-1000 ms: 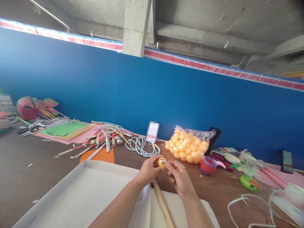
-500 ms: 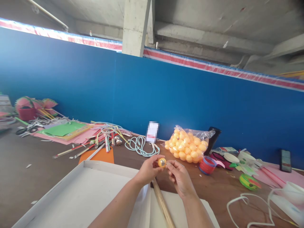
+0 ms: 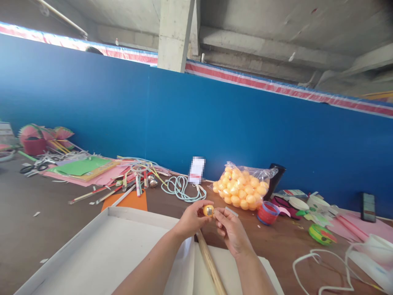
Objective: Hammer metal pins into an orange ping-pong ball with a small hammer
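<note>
My left hand is closed around a small orange ball, which looks like a table tennis ball. A patch of shiny silver squares covers the side of it turned to the right. My right hand is pinched close against this patch, thumb and forefinger together. A thin pale strip sticks out behind its fingers; its other end is hidden. Below the hands, a bundle of thin wooden sticks lies across white card.
A shallow white box lid lies to the left. Behind the hands are a clear bag of orange balls and a looped pale blue cord. A red tub, a green tape dispenser and white cable are at right.
The ball has turned slightly in my left hand, showing the silver patch from another side. The pale strip now shows behind my right fingers. Both hands stay in nearly the same place.
</note>
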{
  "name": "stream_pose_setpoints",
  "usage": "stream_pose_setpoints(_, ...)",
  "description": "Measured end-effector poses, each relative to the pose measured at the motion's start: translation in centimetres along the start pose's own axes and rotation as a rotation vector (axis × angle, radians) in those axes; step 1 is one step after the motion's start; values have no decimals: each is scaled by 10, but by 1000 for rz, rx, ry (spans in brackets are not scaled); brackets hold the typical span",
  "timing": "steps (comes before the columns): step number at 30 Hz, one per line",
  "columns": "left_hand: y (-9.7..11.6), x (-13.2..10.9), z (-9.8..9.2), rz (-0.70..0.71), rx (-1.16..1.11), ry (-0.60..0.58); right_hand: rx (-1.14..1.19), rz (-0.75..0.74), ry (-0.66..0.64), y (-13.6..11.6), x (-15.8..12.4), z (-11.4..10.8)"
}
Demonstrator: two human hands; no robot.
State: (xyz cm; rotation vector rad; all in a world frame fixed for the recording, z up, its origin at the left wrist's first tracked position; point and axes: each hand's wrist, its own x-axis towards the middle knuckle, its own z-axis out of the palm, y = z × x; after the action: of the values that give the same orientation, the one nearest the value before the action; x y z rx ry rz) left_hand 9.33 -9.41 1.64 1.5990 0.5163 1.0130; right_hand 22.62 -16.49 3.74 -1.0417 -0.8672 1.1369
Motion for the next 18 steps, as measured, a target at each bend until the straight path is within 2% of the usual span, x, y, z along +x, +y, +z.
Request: stream_pose_setpoints(18,-3,1,0,-16,-13,-5,62,32,-6,-1,0,-1)
